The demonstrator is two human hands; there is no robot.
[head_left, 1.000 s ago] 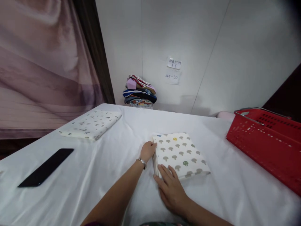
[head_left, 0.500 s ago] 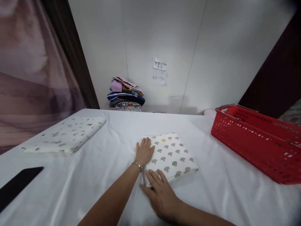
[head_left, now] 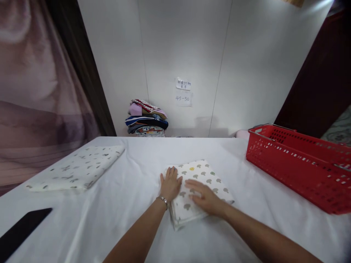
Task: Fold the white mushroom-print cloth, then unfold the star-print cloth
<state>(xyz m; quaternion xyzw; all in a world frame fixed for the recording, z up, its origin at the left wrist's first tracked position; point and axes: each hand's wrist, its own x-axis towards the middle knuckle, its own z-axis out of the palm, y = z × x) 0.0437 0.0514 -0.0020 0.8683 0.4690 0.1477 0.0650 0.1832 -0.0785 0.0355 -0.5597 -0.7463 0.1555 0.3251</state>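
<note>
A folded white cloth (head_left: 182, 213) printed with grey mushrooms, plus a yellow and a green one, lies on the white-covered table. Flat on its left edge rests my left hand (head_left: 170, 184), fingers spread, a metal bracelet at the wrist. My right hand (head_left: 206, 198) is over the middle of the same cloth with its fingers stretched out, slightly blurred; whether it touches the fabric I cannot tell. Part of the print is hidden beneath both hands.
At the left lies another folded white cloth (head_left: 76, 168) with a small leaf-like print. A black flat object (head_left: 24, 228) is at the near left. To the right stands a red plastic basket (head_left: 296, 164). Behind the table is a stack of folded fabrics (head_left: 148, 118) against the wall.
My right hand has moved from the cloth's near left corner up and right onto its middle. My left hand stays on the left edge. The camera view has tilted up slightly.
</note>
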